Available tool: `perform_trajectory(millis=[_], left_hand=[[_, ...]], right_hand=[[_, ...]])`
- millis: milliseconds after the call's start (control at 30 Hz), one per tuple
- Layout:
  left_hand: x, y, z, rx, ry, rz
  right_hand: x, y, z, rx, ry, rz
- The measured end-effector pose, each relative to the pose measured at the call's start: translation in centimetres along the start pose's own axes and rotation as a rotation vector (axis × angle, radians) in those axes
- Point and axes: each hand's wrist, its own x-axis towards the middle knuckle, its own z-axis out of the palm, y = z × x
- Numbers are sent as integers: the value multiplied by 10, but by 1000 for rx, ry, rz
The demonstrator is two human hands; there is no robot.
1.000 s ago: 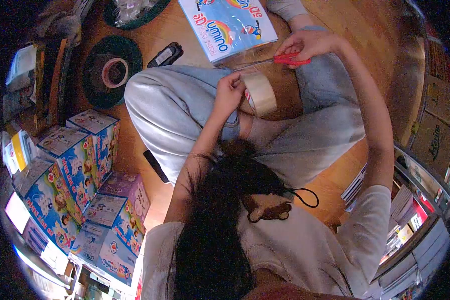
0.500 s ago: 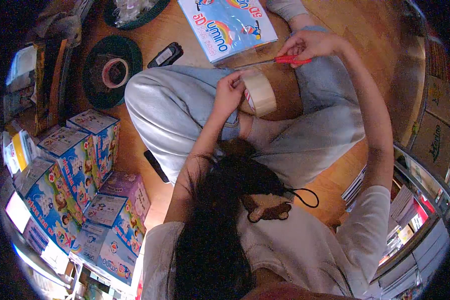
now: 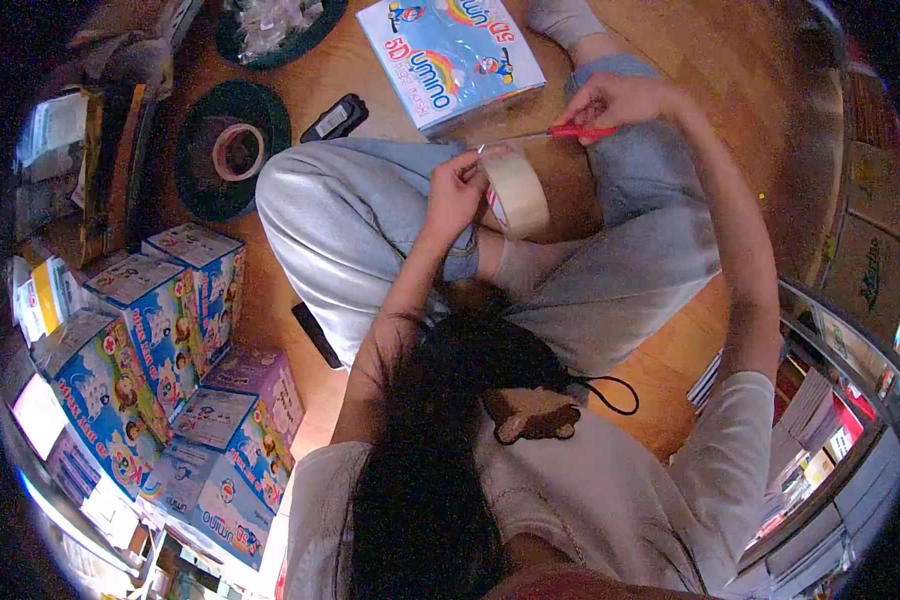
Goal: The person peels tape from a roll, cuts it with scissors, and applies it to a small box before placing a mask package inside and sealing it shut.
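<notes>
My left hand (image 3: 457,188) is closed at the near edge of a wide roll of clear packing tape (image 3: 520,197), fingertips pinching its upper left side. The roll sits over my crossed legs. My right hand (image 3: 620,103) grips red-handled scissors (image 3: 578,131), whose thin blade points left, its tip close to my left fingertips. Just beyond both hands lies a blue-and-white "umino 5D" mask box (image 3: 452,62) on the floor. Whether a strip of tape lies at the blade is too blurred to tell.
A green round tray (image 3: 192,187) holds a pink-cored tape roll (image 3: 238,152). Behind it another green tray (image 3: 310,45) carries clear plastic. A black device (image 3: 336,119) lies by my knee. Printed boxes (image 3: 160,315) stack at left, a dark phone-like object (image 3: 316,335) beside them. Cartons (image 3: 875,275) stand at right.
The mask box has shifted slightly away and left, and more of its near side shows. My hands, the tape roll and the scissors stay almost in place.
</notes>
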Motion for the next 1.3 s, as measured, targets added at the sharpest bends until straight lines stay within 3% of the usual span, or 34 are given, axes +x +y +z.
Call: perform_trajectory(millis=[133,233,267,367,433,467,500,600,633,700,800,900,1000,1100,1200,1300], left_hand=[[-12,24,-10,251,-18,8],[-29,61,-28,352,-48,-123],[-34,66,-34,435,45,152],[-41,94,-68,584,115,318],[-38,121,-94,730,240,146],[-30,128,-106,670,307,190],[-19,134,-118,609,375,235],[14,158,-140,1068,540,335],[27,159,-146,1156,550,317],[56,155,-158,1331,573,274],[93,137,-176,1433,560,67],[121,111,-192,1419,579,-70],[132,90,-200,1355,572,-154],[137,70,-204,1228,560,-202],[157,27,-229,1146,562,-204],[155,19,-237,1156,543,-156]], right_hand=[[-15,-12,12,-50,51,21],[-33,-6,27,99,163,-37],[-39,-3,34,164,204,-69],[-56,-10,66,264,358,-10],[-56,-2,89,176,416,24],[-53,3,102,130,445,41],[-48,0,116,1,585,134],[-7,46,163,-331,1023,266],[4,49,173,-328,1074,385],[28,38,185,-319,1167,623],[38,28,178,-190,1140,690],[60,87,183,-158,1304,574],[60,59,182,17,1313,586],[64,77,185,-341,1261,715],[63,64,178,-225,1154,755],[70,73,180,-226,1285,416]])
